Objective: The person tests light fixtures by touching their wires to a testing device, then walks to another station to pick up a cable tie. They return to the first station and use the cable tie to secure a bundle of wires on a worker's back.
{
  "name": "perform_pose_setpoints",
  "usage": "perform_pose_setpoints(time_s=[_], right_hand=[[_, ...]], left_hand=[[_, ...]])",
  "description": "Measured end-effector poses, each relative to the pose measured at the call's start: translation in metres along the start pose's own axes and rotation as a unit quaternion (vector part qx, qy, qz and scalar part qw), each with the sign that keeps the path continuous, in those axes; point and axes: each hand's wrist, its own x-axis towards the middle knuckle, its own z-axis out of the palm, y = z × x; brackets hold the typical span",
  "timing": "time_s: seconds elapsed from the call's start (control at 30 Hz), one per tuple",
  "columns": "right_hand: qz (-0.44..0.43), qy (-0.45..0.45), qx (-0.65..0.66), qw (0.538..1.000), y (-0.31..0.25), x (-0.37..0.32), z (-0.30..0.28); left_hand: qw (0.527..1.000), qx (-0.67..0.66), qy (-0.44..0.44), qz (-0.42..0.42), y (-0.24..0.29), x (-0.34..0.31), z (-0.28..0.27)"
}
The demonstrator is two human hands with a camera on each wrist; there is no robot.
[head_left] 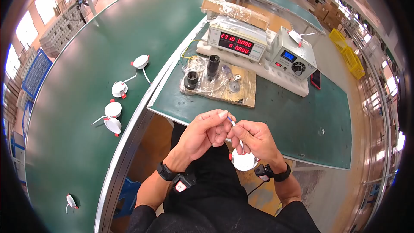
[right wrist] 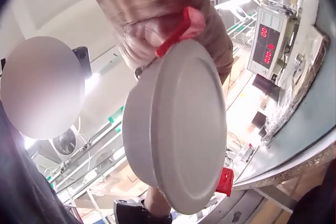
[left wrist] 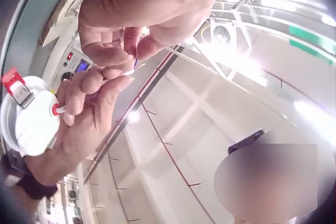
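Observation:
A round white downlight (head_left: 244, 160) with red-tipped spring clips hangs below my right hand (head_left: 256, 140) by its white cable (left wrist: 61, 109). The fingers of my right hand grip that cable near its free end. My left hand (head_left: 202, 131) is right beside it, thumb and forefinger pinching a thin blue wire (left wrist: 136, 63) that comes out of the cable end. In the right wrist view the lamp's smooth white front (right wrist: 191, 124) fills the middle, covering part of the hand. Most of the cable is hidden in my right fingers.
A power meter (head_left: 237, 43) with red digits and a grey supply box (head_left: 293, 56) stand on the green bench (head_left: 297, 125). Before them lies a plastic-wrapped board (head_left: 243, 88) with black cylinders. Several downlights (head_left: 120, 89) lie on the conveyor (head_left: 64, 129) at left.

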Motion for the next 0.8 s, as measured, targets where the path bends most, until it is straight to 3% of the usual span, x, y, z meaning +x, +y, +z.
perform_pose_setpoints(time_s=[0.07,0.13,0.2,0.3,0.37,0.43,0.53,0.63,0.8], right_hand=[[0.009,-0.014,0.006,1.0,0.004,0.001,-0.002],[0.022,-0.009,0.029,0.999,0.007,0.008,0.001],[0.022,0.015,0.048,0.999,0.008,0.015,0.002],[0.001,0.071,0.05,0.996,0.008,0.026,0.001],[-0.023,0.103,0.029,0.994,0.01,0.038,-0.005],[-0.034,0.115,0.048,0.992,0.034,0.054,-0.022],[-0.015,0.155,0.079,0.985,0.052,0.071,-0.038],[0.019,0.13,0.097,0.987,0.059,0.083,-0.048],[0.012,0.139,-0.013,0.99,0.062,0.099,-0.06]], left_hand=[[0.998,-0.051,0.002,-0.03,-0.003,-0.001,-0.005],[0.985,0.1,0.086,0.114,-0.021,0.003,-0.005],[0.928,0.239,0.168,0.23,-0.033,0.009,-0.001],[0.924,0.233,0.163,0.256,-0.042,0.024,0.005],[0.946,0.236,0.079,0.208,-0.042,0.027,0.005],[0.951,0.234,0.074,0.186,-0.054,0.038,-0.006],[0.983,0.17,0.045,0.045,-0.071,0.04,-0.023],[0.986,0.155,-0.029,-0.061,-0.064,0.047,-0.032],[0.985,0.021,-0.096,-0.141,-0.044,0.063,-0.049]])
